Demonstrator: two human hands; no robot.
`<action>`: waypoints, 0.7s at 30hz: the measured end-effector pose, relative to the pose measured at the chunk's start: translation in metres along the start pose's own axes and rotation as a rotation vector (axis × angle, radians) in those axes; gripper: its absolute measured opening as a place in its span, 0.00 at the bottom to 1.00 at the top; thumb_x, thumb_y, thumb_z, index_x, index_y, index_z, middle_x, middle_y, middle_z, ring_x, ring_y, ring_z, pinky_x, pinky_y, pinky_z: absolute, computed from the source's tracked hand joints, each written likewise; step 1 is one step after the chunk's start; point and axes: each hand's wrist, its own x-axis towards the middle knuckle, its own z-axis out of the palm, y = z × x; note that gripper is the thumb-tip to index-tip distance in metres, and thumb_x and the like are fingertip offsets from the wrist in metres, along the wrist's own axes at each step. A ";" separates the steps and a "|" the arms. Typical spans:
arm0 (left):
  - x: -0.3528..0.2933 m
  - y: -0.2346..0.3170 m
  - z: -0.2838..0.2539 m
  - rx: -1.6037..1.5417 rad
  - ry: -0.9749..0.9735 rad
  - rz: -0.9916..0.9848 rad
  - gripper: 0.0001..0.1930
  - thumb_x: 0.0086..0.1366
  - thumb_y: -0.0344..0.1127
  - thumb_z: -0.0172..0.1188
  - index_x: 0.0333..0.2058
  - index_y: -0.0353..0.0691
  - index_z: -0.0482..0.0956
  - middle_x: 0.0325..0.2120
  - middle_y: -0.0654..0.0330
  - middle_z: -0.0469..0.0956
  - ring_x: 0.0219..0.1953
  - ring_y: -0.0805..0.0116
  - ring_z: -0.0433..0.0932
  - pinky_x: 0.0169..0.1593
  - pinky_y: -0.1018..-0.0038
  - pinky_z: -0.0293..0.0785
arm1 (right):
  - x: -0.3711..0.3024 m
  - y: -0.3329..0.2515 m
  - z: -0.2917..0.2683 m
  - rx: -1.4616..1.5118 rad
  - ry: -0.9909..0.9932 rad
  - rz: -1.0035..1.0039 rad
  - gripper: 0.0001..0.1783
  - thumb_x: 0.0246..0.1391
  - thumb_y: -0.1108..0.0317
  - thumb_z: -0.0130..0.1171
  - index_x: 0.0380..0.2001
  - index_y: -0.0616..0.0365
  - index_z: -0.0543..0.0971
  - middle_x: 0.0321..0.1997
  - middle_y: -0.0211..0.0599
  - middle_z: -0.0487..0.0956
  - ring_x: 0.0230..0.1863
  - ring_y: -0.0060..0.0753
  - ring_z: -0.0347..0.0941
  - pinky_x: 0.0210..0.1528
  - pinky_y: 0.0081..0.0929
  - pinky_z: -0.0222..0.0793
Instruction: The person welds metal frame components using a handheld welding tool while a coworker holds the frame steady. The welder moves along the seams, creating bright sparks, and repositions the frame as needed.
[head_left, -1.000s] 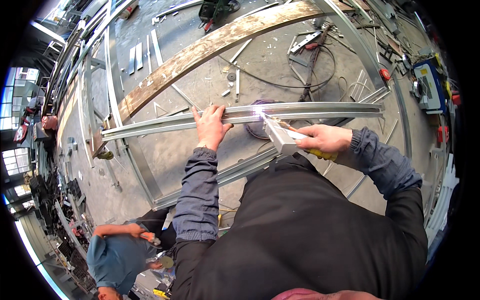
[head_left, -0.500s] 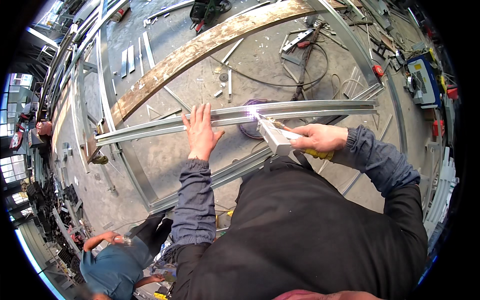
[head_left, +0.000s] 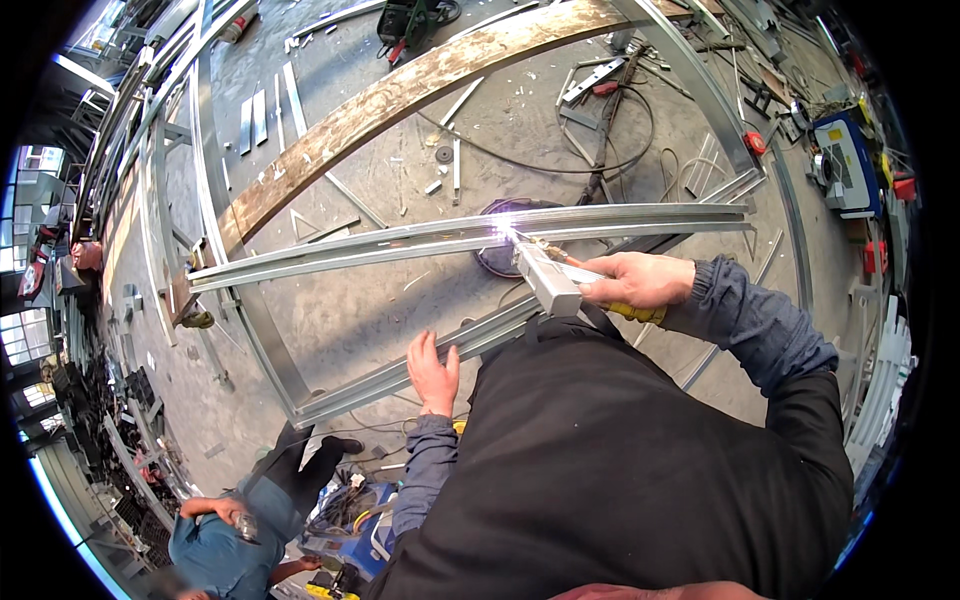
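Note:
My right hand point(head_left: 640, 280) is wrapped round a silver, box-bodied welding gun point(head_left: 552, 284) with a yellow part under the grip. Its nozzle points at a long grooved metal rail point(head_left: 375, 243) that runs across the middle, and a bright violet-white spark glows where they meet. Off that rail and close to my body, my left hand point(head_left: 433, 378) is open, fingers stretched out, holding nothing. It hovers at or just over the nearer metal rail point(head_left: 470, 342); whether it touches cannot be made out.
A worn wooden plank point(head_left: 400, 95) lies across the metal frame beyond. Cables point(head_left: 640, 150) and metal offcuts point(head_left: 260, 118) are scattered on the floor. A blue-and-white machine point(head_left: 845, 165) stands at right. Another person in a blue shirt point(head_left: 225, 550) is at lower left.
My left hand has let go of the middle rail and drawn back toward my body. The welding gun stays in nearly the same place, still sparking. The other person has shifted slightly.

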 end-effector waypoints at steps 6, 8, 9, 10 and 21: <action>-0.022 0.000 0.022 0.094 -0.126 0.038 0.39 0.66 0.51 0.74 0.68 0.35 0.73 0.67 0.46 0.73 0.74 0.43 0.66 0.80 0.45 0.55 | 0.001 0.005 -0.002 -0.059 0.009 -0.035 0.34 0.78 0.41 0.58 0.71 0.56 0.77 0.51 0.29 0.84 0.52 0.23 0.75 0.60 0.28 0.72; -0.022 -0.001 0.027 0.116 -0.159 0.020 0.42 0.67 0.54 0.73 0.71 0.35 0.70 0.69 0.47 0.71 0.77 0.44 0.63 0.82 0.44 0.50 | 0.000 0.005 -0.003 -0.070 0.005 -0.043 0.34 0.78 0.41 0.57 0.71 0.56 0.77 0.51 0.29 0.84 0.53 0.23 0.75 0.60 0.28 0.72; -0.021 0.000 0.028 0.123 -0.177 0.007 0.44 0.66 0.56 0.73 0.72 0.35 0.69 0.70 0.47 0.70 0.78 0.45 0.62 0.83 0.44 0.47 | -0.001 0.005 -0.004 -0.074 0.005 -0.046 0.34 0.78 0.41 0.57 0.71 0.57 0.77 0.51 0.29 0.84 0.53 0.24 0.75 0.60 0.28 0.72; -0.020 0.001 0.029 0.129 -0.195 -0.005 0.46 0.66 0.57 0.73 0.74 0.35 0.67 0.71 0.48 0.69 0.79 0.46 0.60 0.84 0.44 0.44 | -0.001 0.006 -0.004 -0.063 -0.001 -0.049 0.34 0.78 0.41 0.57 0.71 0.57 0.77 0.51 0.29 0.84 0.53 0.24 0.75 0.60 0.28 0.72; -0.020 0.005 0.035 0.120 -0.223 0.012 0.55 0.61 0.64 0.75 0.76 0.36 0.63 0.74 0.48 0.66 0.82 0.46 0.51 0.84 0.38 0.32 | -0.005 0.023 -0.015 0.031 -0.073 -0.037 0.37 0.78 0.42 0.57 0.77 0.57 0.71 0.61 0.32 0.83 0.61 0.24 0.74 0.66 0.29 0.70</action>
